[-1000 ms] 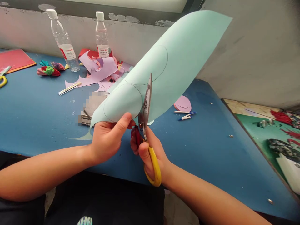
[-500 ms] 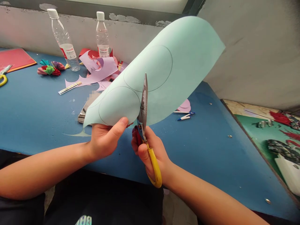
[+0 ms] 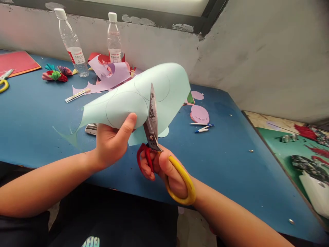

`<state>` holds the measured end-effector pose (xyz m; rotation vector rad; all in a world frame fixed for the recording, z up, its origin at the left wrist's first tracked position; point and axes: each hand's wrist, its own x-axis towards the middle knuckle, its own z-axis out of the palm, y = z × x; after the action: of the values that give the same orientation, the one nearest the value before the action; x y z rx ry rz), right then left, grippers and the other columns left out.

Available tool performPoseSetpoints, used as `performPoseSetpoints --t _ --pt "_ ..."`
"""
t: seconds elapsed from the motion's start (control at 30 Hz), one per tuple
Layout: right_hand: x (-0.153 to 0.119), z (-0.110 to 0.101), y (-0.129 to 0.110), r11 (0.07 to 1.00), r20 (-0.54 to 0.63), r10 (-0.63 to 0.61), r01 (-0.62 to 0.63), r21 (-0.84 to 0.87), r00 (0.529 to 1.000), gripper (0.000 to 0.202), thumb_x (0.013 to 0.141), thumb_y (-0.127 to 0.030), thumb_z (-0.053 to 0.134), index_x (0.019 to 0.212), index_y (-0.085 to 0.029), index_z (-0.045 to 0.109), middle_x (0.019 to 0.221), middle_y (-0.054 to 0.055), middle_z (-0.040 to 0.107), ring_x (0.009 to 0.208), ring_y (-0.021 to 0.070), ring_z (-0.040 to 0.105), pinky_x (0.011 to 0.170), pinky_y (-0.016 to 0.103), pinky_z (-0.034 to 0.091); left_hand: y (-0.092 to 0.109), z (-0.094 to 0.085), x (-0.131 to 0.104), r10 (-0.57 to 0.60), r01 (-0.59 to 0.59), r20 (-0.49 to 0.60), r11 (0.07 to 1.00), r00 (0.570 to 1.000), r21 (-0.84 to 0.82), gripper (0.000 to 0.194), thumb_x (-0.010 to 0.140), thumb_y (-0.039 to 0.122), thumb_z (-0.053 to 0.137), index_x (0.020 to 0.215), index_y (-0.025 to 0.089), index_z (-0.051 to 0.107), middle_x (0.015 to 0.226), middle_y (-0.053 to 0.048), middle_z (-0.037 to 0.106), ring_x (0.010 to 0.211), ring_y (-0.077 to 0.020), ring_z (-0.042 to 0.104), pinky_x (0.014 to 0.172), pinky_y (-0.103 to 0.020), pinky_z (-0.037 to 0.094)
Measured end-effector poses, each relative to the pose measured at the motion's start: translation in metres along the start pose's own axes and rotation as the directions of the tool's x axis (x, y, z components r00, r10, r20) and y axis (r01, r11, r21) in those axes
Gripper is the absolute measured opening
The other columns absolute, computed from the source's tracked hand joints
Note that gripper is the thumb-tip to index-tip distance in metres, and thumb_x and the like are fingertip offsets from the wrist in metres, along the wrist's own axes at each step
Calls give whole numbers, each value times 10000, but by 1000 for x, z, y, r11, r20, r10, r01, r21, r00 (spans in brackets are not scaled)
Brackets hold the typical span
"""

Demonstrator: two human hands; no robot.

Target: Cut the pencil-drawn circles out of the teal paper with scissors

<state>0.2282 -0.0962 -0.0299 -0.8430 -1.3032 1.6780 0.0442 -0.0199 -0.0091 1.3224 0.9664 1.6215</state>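
Pale green paper [image 3: 159, 75] with pencilled circles curves above the blue table. My left hand [image 3: 114, 140] pinches its lower edge, thumb on top inside one drawn circle and fingers hidden beneath. A thin cut strip [image 3: 68, 137] dangles from the paper's left end. My right hand [image 3: 167, 168] is closed in the handles of scissors [image 3: 152, 118], one loop red and the other yellow. The scissors point away from me, their upper blade over the paper beside the circle's right side; the lower blade is mostly hidden under the sheet.
Two water bottles [image 3: 114, 37] stand at the back near purple paper scraps [image 3: 113, 80]. Cut pink-purple circles [image 3: 199, 114] and pens [image 3: 203, 129] lie right of the paper. At left are fabric pieces [image 3: 55, 74], a red folder [image 3: 19, 63] and other scissors [image 3: 3, 85].
The paper's far end has swung down and left, uncovering purple circles on the table. The scissors have turned and their handles are spread wider. My left hand has shifted slightly up.
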Motion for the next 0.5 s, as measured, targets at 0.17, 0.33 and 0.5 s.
performPoseSetpoints --t 0.17,0.33,0.5 --pt "0 0 0 1000 2 4 -4 5 1000 851 969 -1117 628 1088 -278 552 805 -27 516 672 191 429 638 362 425 6 -2 3 36 -39 42 997 998 71 434 982 567 996 730 260 821 778 -45 807 904 -288 846 872 -390 698" --pt "-1 -2 -3 1000 15 -26 26 -6 1000 816 1005 -1090 615 1088 -282 538 839 -20 495 699 198 418 658 373 424 4 -3 1 -6 5 71 1000 997 20 457 949 626 1025 757 268 815 792 -55 826 1005 -326 878 887 -403 723" --pt "-2 -5 -7 995 -12 -72 71 -70 997 783 1028 -1064 632 1041 -287 538 863 -15 506 724 201 433 663 384 429 -7 -6 2 84 -79 134 996 987 -39 411 972 605 1019 822 276 823 799 -23 833 959 -290 886 944 -428 758"
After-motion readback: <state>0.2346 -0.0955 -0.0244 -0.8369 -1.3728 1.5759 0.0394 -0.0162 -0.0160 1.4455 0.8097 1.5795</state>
